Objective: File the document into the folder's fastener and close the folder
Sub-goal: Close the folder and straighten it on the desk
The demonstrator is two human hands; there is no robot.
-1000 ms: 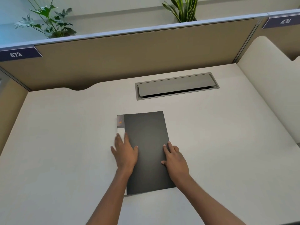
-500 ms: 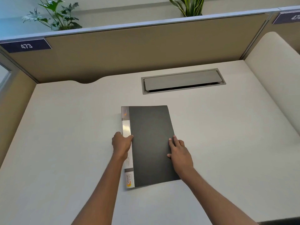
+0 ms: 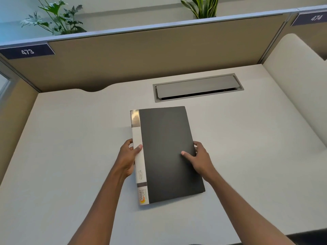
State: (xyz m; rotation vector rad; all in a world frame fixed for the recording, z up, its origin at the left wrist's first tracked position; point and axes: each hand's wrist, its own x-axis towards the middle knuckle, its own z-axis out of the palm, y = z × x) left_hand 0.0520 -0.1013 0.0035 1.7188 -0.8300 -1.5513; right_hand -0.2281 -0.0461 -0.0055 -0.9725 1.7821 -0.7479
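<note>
A dark grey folder with a white labelled spine strip lies shut on the white desk, its long side running away from me. My left hand grips the spine edge, thumb on top of the white strip and fingers under the edge. My right hand holds the opposite long edge, thumb lying on the cover. No document shows outside the folder, and the fastener inside is hidden.
A grey cable hatch is set into the desk just beyond the folder. Beige partition panels wall the back and left sides. A second desk surface adjoins on the right. Two plants stand behind the partition.
My hands have gone from pressing flat on the cover to gripping the folder's two long edges. The white spine strip has come fully into sight as the left hand moved off it.
</note>
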